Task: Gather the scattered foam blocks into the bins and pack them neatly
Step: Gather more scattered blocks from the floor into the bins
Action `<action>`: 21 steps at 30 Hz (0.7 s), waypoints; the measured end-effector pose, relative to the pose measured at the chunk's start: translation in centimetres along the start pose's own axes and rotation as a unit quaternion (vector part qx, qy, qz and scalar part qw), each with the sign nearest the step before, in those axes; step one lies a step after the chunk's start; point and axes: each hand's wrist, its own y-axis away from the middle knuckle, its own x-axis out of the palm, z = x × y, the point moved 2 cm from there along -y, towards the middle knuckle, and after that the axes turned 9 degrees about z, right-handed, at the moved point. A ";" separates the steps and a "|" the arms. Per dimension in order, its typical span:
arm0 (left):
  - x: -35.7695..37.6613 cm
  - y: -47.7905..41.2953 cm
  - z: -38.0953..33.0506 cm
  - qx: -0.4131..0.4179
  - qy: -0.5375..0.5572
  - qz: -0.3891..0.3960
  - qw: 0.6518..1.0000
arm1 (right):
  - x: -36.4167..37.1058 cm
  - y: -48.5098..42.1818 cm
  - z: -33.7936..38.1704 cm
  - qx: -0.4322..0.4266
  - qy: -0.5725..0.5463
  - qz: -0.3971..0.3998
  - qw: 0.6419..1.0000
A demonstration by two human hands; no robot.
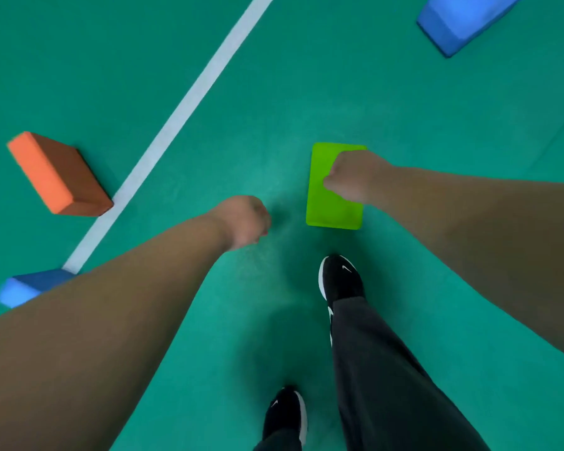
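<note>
Plainly, from the head view, our one view, the coming move turns on the green block (329,203), which lies flat on the green floor (404,102) just ahead of our forward shoe (339,278) and a little to our right. Its long axis runs away from us, nearly straight ahead, so its long edges face left and right. Our right hand (352,177) is the nearer one by far: it sits over the far right part of the block, the thumb on the top face and the fingers seemingly curled over the right long edge, though the hand itself hides them. We cannot tell whether the block has left the floor. Our left hand (245,222) hangs to the left of the block, near it but apart, fingers loosely curled and holding nothing. We judge the right hand alone can carry this block, with the left free to steady the opposite long edge. Other blocks wait farther off: an orange block (57,174) well to the left beyond the white line (176,125), a blue block (463,21) far ahead on the right, and a second blue block (23,288) partly hidden by our left forearm. No bins show, so which way we must carry it we cannot say.
</note>
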 end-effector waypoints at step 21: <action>1.4 -18.6 7.9 -0.054 0.023 0.085 0.995 | 4.0 -16.8 -2.1 0.104 0.138 0.073 0.982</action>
